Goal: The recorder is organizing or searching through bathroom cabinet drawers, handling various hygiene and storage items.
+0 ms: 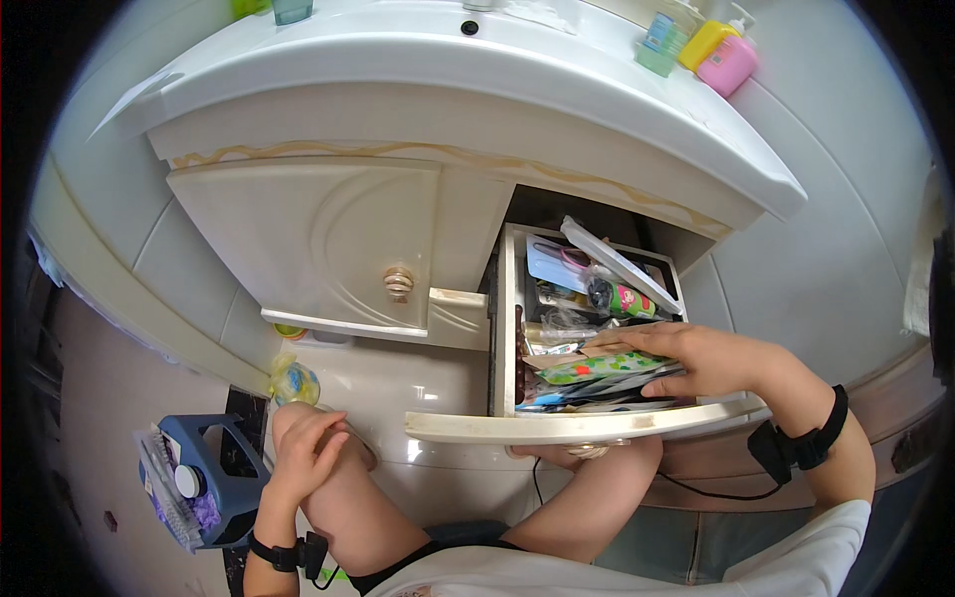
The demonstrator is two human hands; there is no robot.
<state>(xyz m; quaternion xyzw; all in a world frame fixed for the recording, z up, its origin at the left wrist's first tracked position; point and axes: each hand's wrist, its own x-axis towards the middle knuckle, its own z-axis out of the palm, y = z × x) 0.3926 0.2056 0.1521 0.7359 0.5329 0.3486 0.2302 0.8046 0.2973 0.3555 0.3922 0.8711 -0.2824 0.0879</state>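
Observation:
A drawer (509, 298) of the vanity cabinet (358, 224) stands pulled out, packed with small items. My right hand (686, 357) reaches into its front part, fingers spread over flat packets; whether it grips any is hard to tell. Under its fingers lies a green patterned packet (597, 368), with more flat packets on edge near the drawer front (582, 427). Farther back are a light blue card (553, 263), a long white box (619, 265) and a green and pink package (633, 301). My left hand (310, 451) rests on my left knee, holding nothing.
Above is a white washbasin (448, 63) with a pink pump bottle (727, 66), a yellow bottle (705, 45) and a clear green bottle (664, 45). The cabinet door is closed. A blue plastic container (242, 504) and a yellowish plastic bag (295, 380) are on the left.

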